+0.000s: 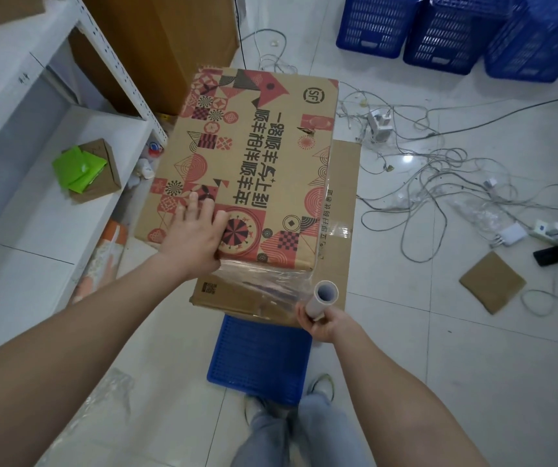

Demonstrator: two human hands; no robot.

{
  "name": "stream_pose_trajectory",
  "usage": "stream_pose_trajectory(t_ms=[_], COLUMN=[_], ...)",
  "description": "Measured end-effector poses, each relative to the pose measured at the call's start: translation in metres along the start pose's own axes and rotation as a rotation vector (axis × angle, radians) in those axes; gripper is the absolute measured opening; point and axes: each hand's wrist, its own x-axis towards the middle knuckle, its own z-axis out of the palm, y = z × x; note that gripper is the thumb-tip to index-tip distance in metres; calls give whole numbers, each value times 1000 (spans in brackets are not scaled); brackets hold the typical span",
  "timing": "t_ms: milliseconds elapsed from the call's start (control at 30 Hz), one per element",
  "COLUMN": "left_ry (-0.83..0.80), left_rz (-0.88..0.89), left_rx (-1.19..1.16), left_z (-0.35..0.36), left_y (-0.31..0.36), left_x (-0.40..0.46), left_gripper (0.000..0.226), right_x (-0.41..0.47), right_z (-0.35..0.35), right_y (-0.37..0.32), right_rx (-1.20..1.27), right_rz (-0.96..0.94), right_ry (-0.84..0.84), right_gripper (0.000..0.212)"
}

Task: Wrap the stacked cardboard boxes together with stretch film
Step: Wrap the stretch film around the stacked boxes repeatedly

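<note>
A printed cardboard box with red and black patterns lies on top of a plainer cardboard box, and the stack rests on an upturned blue crate. My left hand lies flat on the near left corner of the top box, fingers straight. My right hand grips the white core of a stretch film roll at the stack's near right corner. Clear film stretches from the roll across the near side of the boxes.
White shelving stands at the left, holding a small box with green packets. Blue crates are stacked at the back right. Tangled cables, power adapters and a cardboard scrap litter the tiled floor to the right.
</note>
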Motion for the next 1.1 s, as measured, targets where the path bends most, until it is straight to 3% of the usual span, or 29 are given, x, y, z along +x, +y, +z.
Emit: stream_pose_trajectory(t_ms=[133,467,600,733,833,900,1000,1100], left_ry=[24,-46,-90,113,404,449,279,-89], left_rz=[-59,-46,-40,-62,272,568,844,928], left_rx=[-7,-2,-52,-124,-183,-143,9,271], left_z=[8,2,-29,-54,-68,-73,-74,-70], left_y=[9,5,-6,18,56,82,123,162], left_x=[4,3,0,17,22,27,45,67], left_gripper=[80,96,71,41,21,25,31,21], right_x=[1,-4,-9,-13,-15,-16,-20,-20], right_z=[-2,-1,1,5,5,6,9,11], right_y=[-1,-5,-6,-5,-5,-6,-7,-9], right_rx=[8,-81,-130,-78,-47,-19,-7,-28], right_rz=[19,35,58,59,75,88,88,88], right_ry=[15,67,60,63,53,46,29,18], right_gripper=[44,43,41,32,24,22,18,21])
